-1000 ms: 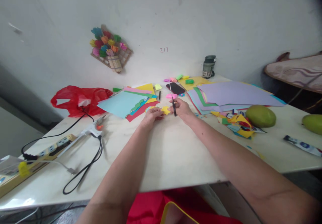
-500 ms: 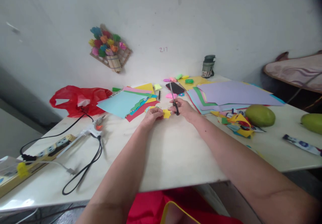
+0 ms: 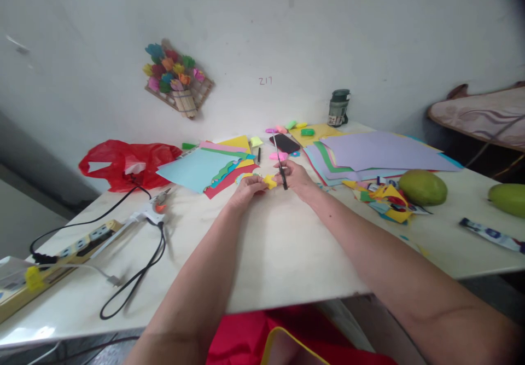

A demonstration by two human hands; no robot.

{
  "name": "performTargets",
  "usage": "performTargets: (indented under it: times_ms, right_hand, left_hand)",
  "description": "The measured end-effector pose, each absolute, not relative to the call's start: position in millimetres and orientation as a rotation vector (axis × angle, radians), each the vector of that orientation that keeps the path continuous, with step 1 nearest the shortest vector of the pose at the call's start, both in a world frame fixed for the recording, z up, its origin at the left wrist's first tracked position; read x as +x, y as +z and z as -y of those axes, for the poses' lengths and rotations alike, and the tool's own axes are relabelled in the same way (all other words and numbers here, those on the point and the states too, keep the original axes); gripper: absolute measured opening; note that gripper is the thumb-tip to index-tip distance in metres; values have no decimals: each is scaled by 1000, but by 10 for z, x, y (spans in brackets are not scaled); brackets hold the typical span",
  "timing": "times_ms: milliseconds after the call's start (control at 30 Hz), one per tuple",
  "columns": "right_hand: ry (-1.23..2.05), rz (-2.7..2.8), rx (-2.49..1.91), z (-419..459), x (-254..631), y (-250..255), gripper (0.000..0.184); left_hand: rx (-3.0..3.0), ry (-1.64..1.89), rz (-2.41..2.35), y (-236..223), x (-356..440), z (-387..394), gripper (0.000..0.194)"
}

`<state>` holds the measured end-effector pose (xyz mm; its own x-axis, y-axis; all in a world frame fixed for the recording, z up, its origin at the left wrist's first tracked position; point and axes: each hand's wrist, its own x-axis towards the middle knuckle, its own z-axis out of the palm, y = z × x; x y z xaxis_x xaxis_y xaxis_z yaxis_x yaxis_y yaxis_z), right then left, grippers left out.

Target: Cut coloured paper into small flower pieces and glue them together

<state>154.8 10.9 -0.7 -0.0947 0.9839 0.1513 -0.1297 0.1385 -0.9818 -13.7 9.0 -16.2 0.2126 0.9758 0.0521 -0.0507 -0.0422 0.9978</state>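
Note:
Between my two hands is a small piece of yellow paper (image 3: 269, 181) with a notched edge. My left hand (image 3: 248, 188) pinches it from the left side. In my right hand (image 3: 296, 179) is a pair of scissors (image 3: 279, 154), blades pointing up and away toward the wall; the fingertips of that hand come to the paper's right edge. Just behind my left hand lie pale cut paper pieces (image 3: 244, 177) and a red sheet (image 3: 229, 181). A black phone (image 3: 286, 143) rests beyond the scissors.
Coloured sheets (image 3: 197, 166) lie left, beside a red plastic bag (image 3: 127, 160). More sheets (image 3: 377, 151) are stacked right, near paper scraps (image 3: 389, 201) and a green mango (image 3: 423, 187). A power strip (image 3: 86, 242), glue gun (image 3: 153, 209) and cables occupy the left side.
The scissors have tilted slightly in my right hand, and the yellow paper has turned a little between my fingers. Both hands stay in about the same place.

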Motion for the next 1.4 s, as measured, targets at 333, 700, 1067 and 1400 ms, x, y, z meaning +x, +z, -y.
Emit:
performTargets:
  times_ms: [333,700,1067,1400]
  right_hand:
    - [1269,1280,-995,-77,1556,6,44]
    - [1261,1244,-1005,-129,1642,7,41]
    - [1262,1275,-956,-85,1529,13,42]
    - [1265,1265,-1022,-63,1522,32,35]
  left_hand:
    - [1190,1169,-945,-185,-149,-113,23]
    - [1221,1157,-931,-201,-165,-125,23]
    - [1223,1149,-956,-186,-141,-130,25]
    - [1188,1184,-957,-202,-153,-133,25]
